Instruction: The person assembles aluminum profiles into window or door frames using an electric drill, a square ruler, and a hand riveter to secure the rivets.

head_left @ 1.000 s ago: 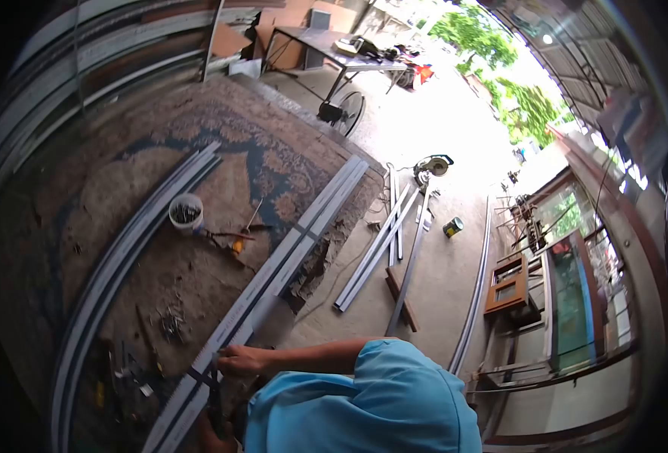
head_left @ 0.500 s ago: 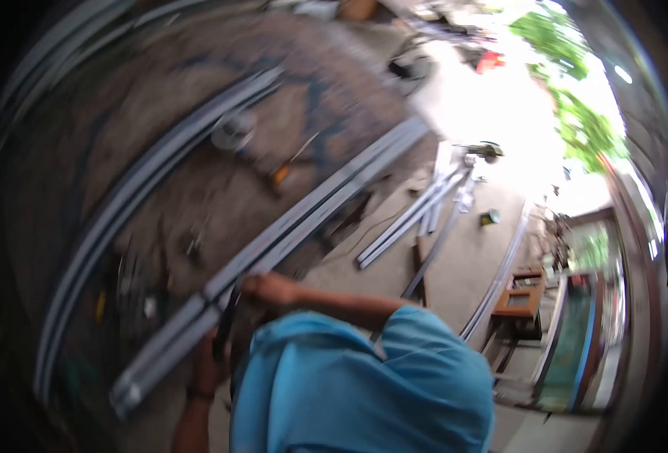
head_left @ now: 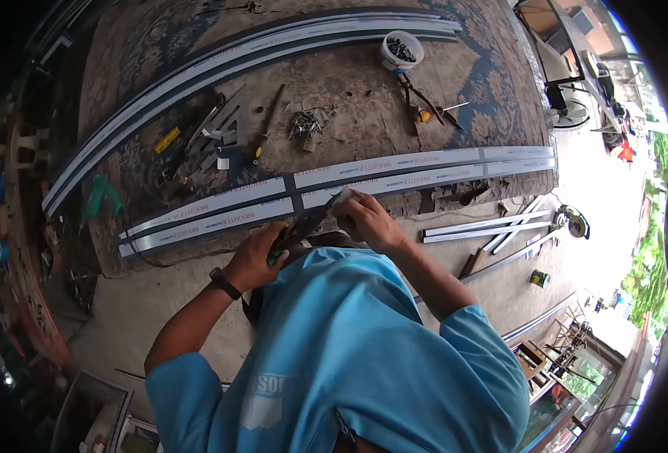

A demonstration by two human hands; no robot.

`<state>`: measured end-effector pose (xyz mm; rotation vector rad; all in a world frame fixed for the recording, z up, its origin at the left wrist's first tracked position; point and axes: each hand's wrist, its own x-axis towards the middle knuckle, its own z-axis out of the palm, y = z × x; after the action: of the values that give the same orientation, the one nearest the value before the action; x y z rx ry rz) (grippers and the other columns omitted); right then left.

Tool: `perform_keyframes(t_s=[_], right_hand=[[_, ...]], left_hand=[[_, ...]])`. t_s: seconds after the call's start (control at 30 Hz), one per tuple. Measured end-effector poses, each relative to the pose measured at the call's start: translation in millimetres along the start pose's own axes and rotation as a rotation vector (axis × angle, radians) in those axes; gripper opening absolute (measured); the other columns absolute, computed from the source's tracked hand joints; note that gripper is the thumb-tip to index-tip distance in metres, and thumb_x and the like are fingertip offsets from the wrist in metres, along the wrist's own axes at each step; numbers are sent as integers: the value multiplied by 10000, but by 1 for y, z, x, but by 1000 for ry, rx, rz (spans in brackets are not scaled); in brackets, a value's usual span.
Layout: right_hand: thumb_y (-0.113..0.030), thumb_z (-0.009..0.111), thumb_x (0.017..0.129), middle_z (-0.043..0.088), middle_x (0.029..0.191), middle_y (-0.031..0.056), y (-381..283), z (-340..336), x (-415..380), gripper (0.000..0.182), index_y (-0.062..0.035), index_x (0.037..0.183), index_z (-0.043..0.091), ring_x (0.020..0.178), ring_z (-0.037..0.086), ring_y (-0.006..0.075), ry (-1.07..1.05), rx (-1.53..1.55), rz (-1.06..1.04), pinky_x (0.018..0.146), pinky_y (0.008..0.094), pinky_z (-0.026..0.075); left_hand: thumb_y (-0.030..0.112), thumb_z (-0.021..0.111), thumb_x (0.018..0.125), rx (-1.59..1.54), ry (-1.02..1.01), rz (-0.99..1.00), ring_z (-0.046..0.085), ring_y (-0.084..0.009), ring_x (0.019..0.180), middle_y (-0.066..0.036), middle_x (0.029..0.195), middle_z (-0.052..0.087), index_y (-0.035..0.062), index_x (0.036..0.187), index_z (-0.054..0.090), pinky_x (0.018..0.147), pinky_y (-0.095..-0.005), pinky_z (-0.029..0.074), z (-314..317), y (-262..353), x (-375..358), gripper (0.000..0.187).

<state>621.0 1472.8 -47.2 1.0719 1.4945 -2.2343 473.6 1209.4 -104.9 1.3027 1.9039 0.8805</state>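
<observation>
My left hand (head_left: 255, 258) is closed around the near end of a dark, long tool (head_left: 307, 220) with a bit of green by the thumb. At its far end my right hand (head_left: 368, 221) has its fingers pinched together, with a small pale piece (head_left: 340, 198) at the fingertips; I cannot tell what that piece is. Both hands are over the near table edge. Just beyond them lies a pair of aluminium profiles (head_left: 394, 166) with printed white film, side by side along that edge. A dark band crosses both profiles near my hands.
Worn carpet covers the table (head_left: 334, 90). On it lie more profiles (head_left: 273, 39), a white bucket (head_left: 402, 51) of small fasteners, pliers (head_left: 423, 94), a triangular square (head_left: 232, 121), a yellow tool (head_left: 168, 140) and loose screws (head_left: 309, 124). Cut profiles (head_left: 489, 230) and a saw (head_left: 572, 222) are on the floor, right.
My view has swung round and gone from blurred to sharp. The hands, lower left before, are now near the middle at the table edge, with the dark tool between them.
</observation>
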Motion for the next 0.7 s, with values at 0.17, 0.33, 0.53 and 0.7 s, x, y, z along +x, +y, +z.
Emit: perform_keyframes(t_s=[0.17, 0.33, 0.53, 0.7], right_hand=[[-215, 556, 1036, 552, 731, -8, 1, -1, -3, 209, -33, 1081, 648, 609, 492, 85, -23, 9, -31, 525, 262, 358], [-212, 547, 1039, 539, 725, -12, 10, 0, 0, 210, -34, 1105, 637, 609, 488, 82, -61, -99, -98, 525, 263, 362], [-197, 542, 1038, 548, 745, -6, 18, -1, 4, 201, -35, 1064, 658, 620, 503, 87, -58, -49, -39, 532, 265, 380], [-175, 539, 1034, 547, 747, 1, 33, 0, 10, 206, -23, 996, 673, 622, 505, 97, -41, -340, -333, 532, 271, 380]], left_hand=[[64, 735, 879, -30, -34, -58, 653, -466, 1145, -243, 1249, 656, 57, 1430, 478, 940, -527, 546, -3, 9, 3, 608], [95, 734, 889, -64, 17, -2, 659, -475, 1123, -255, 1231, 652, 53, 1438, 468, 932, -530, 547, -3, 16, 6, 611], [172, 750, 904, -53, -76, -96, 647, -462, 1187, -259, 1320, 634, 37, 1477, 468, 992, -516, 535, 0, 6, -2, 653], [185, 754, 909, -44, -72, -110, 665, -456, 1158, -249, 1290, 659, 41, 1445, 505, 978, -512, 543, 1, 2, -5, 608]])
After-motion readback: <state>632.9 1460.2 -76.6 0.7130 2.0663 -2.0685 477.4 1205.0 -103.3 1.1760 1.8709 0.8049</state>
